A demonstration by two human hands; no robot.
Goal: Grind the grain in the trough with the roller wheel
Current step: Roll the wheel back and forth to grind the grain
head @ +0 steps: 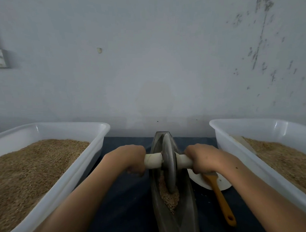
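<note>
Nearest the camera, the grain (169, 196) lay heaped in the near stretch of the trough (189, 198), whose long axis ran straight from the surface's near edge toward the far edge by the wall. Upright in it stood the roller wheel (168, 165), its rim at the heap's far side, its axle crosswise. The left hand (131, 159) and right hand (201, 158) each curled tightly round a handle end, equally near, so the stroke should pull toward the near edge.

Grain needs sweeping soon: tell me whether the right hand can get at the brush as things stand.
Probably yes, once it lets go. The right hand grips the roller handle, and the brush lies just beneath it on the plate, with nothing over its handle.
</note>
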